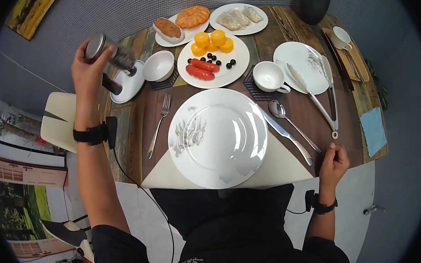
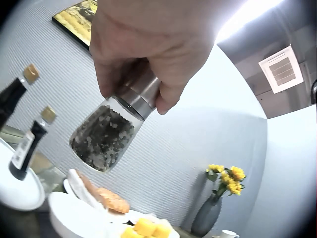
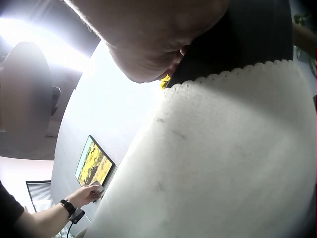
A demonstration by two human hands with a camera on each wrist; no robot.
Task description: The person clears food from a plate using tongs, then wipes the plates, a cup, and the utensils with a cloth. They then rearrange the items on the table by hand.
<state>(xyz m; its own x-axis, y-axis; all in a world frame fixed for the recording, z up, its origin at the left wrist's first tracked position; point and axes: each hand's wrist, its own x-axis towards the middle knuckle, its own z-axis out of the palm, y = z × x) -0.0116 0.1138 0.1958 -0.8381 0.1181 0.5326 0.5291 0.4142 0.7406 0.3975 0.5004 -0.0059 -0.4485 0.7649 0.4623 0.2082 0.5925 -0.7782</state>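
Up at the left, my left hand (image 1: 85, 67) grips a pepper grinder (image 1: 124, 57) by its metal cap. In the left wrist view the grinder (image 2: 105, 139) hangs tilted, cap uppermost, its clear glass body filled with dark and pale grains. Beneath it in the head view stand small dark bottles (image 1: 111, 84) on a white saucer (image 1: 127, 92). My right hand (image 1: 334, 165) rests by the front table edge with loosely curled fingers and nothing in them, just below the ring end of the tongs (image 1: 333, 88).
A large white plate (image 1: 218, 136) lies in front of me between a fork (image 1: 160, 125) and a knife (image 1: 285, 133) with a spoon (image 1: 293, 123). Behind are a bowl (image 1: 158, 66), a cup (image 1: 268, 77) and a food platter (image 1: 238, 71). A dark vase (image 1: 313, 2) stands back right.
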